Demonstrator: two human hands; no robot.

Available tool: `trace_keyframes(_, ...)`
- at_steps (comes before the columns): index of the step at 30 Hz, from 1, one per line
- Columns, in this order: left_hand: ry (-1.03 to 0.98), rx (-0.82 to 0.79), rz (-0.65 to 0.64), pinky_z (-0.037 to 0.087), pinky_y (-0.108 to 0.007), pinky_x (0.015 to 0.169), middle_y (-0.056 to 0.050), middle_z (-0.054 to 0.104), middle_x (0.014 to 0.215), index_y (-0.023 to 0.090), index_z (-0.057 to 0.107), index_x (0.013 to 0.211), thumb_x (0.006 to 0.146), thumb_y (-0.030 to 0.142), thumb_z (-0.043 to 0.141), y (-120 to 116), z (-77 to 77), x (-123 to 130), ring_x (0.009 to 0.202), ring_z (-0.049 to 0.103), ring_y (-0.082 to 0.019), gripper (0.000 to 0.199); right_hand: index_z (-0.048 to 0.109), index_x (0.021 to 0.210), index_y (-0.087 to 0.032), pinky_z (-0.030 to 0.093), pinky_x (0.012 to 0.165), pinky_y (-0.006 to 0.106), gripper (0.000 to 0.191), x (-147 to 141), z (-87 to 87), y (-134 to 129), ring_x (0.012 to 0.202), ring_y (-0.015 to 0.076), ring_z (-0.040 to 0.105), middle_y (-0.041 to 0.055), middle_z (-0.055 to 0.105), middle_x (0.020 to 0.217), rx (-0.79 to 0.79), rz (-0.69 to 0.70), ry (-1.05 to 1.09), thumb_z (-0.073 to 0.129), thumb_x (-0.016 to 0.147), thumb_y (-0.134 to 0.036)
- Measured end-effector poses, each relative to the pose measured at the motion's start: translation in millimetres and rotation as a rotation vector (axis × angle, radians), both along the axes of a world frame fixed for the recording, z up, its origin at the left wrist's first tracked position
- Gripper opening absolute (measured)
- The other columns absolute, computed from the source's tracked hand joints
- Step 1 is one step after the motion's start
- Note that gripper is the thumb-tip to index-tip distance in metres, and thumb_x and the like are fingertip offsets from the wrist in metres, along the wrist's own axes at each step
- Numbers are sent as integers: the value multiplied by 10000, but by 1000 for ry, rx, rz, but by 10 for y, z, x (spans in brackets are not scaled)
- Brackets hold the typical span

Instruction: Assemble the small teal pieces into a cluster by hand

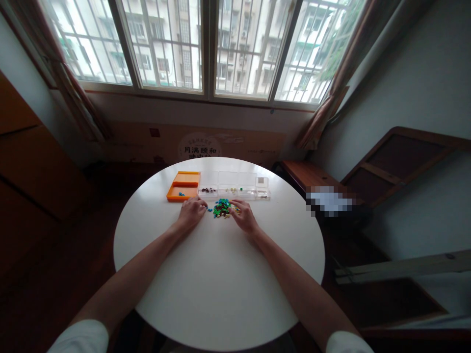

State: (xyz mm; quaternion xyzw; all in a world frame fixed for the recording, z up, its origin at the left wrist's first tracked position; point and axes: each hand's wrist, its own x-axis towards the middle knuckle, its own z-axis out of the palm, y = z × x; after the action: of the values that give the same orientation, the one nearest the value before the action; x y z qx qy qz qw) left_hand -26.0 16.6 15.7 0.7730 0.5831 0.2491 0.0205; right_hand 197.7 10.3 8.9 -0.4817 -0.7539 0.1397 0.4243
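A pile of small building bricks (222, 208) in green, blue, brown and cream lies on the white round table (217, 274). My right hand (243, 215) rests on the pile's right side, fingers bent down among the pieces; what they pinch, if anything, is too small to name. Left of the pile, my left hand (192, 211) is closed, its fingertips near a loose blue piece (209, 210). Just behind that hand stands an open orange box (170, 192) with a few blue pieces inside. Beside it, clear plastic boxes (222, 193) hold dark, cream and green pieces.
Clear lids stand raised behind the clear boxes. At the right, a wooden bench (300, 174) is close to the table, with a blurred white item on it. A printed cardboard panel (253, 142) leans under the barred window. Wooden cabinets (33, 171) are at the left.
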Motion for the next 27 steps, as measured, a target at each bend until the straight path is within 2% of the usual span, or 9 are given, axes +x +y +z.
trace_keyframes(4,-70,-12,7,428,-325,789,-59,662,903,209,679,878,817,283,525,12,-2,-16,887,588,-225,182,665,1016,-185,404,931,366,279,10,-3,-2,1033,213,530,102,615,1050,-3,-13,28,529,810,-315)
trace_keyframes(7,-206,8,-33,454,-312,782,-55,677,895,195,657,943,838,286,507,10,8,1,841,612,-197,204,668,983,-185,442,883,358,265,4,6,-14,994,207,555,100,614,1027,-7,-4,88,525,808,-322)
trace_keyframes(10,-370,18,-212,480,-277,776,-53,680,913,176,651,948,842,270,512,-21,16,71,830,620,-162,198,658,953,-164,509,676,302,274,-40,9,-38,751,165,614,86,643,902,-123,71,215,513,807,-344)
trace_keyframes(12,-461,-18,-353,497,-253,721,-51,685,869,165,656,931,832,277,537,-57,11,140,763,623,-141,191,646,932,-151,488,521,258,289,-83,6,-60,550,128,580,50,646,725,-264,146,308,514,800,-370)
trace_keyframes(13,-492,-35,-412,500,-246,705,-53,685,865,159,660,920,828,284,547,-75,5,174,746,622,-135,192,647,904,-148,473,486,242,286,-103,3,-70,513,118,565,39,640,685,-310,192,346,519,795,-380)
trace_keyframes(17,-562,-49,-535,492,-218,629,-53,684,768,138,674,874,814,317,576,-119,-27,264,669,615,-120,213,649,780,-133,452,479,212,254,-134,-11,-88,504,96,546,31,628,650,-357,309,350,565,766,-372)
trace_keyframes(27,-665,-83,-549,492,-204,579,-65,684,699,101,673,764,771,358,624,-154,19,287,619,619,-123,262,641,750,-123,430,490,203,239,-117,14,-106,514,87,537,29,623,643,-412,385,406,605,741,-359)
